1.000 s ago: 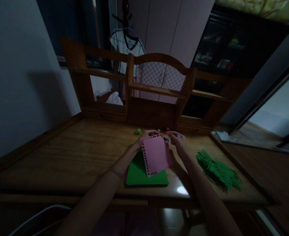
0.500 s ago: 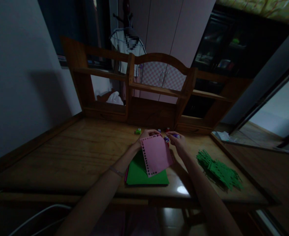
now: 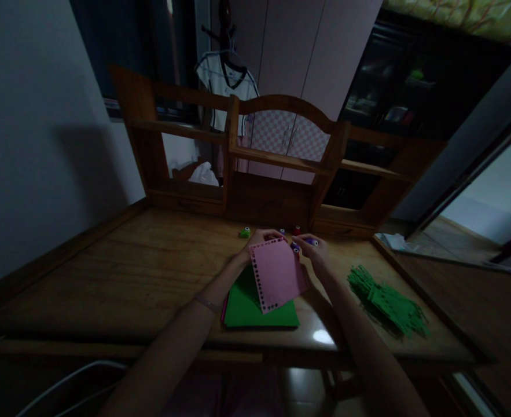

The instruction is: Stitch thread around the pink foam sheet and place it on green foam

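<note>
A pink paper sheet (image 3: 278, 274) with rows of punched holes along its left and top edges is held tilted above the wooden desk (image 3: 151, 272). My left hand (image 3: 258, 239) grips its far top edge, fingers curled. My right hand (image 3: 315, 250) is closed on a small purple punch (image 3: 311, 240) at the sheet's top right corner. Under the sheet a green sheet (image 3: 249, 308) lies flat, with a thin pink edge showing at its left.
Small punches stand behind the hands: a green one (image 3: 244, 232), a red one (image 3: 297, 230) and a blue one (image 3: 282, 231). A heap of green paper cut-outs (image 3: 388, 302) lies at the right. A wooden shelf unit (image 3: 255, 168) closes the desk's back.
Hardly anything has moved. The hands and the pink sheet hold nearly the same place; the view has shifted slightly.
</note>
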### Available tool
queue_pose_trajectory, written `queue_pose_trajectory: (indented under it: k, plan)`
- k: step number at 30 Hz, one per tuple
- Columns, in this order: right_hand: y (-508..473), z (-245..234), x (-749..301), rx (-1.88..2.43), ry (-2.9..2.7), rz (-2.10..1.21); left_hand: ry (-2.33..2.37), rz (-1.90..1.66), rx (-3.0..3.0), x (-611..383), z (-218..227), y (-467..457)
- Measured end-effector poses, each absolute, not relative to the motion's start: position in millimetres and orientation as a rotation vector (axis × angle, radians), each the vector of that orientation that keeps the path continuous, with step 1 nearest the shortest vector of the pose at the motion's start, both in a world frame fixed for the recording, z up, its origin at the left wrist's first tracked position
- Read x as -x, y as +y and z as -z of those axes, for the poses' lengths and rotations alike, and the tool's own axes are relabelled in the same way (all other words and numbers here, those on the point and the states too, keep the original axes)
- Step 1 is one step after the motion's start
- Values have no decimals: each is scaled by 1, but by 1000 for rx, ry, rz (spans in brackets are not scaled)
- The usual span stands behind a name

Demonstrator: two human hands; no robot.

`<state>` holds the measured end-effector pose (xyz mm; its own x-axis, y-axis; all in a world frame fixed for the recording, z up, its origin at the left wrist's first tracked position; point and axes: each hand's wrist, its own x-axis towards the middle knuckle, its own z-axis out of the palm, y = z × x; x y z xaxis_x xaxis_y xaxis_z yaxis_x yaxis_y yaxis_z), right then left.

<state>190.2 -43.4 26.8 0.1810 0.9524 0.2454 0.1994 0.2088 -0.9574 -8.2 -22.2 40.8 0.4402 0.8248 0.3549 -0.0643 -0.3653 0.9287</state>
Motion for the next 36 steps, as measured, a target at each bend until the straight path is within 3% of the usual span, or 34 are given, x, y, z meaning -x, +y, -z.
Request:
queue_pose_trajectory:
  k: [36]
  plan:
    - [-27,-11,-205,1410,-1209,-588,673,-1075,-1644,6,-41,-23]
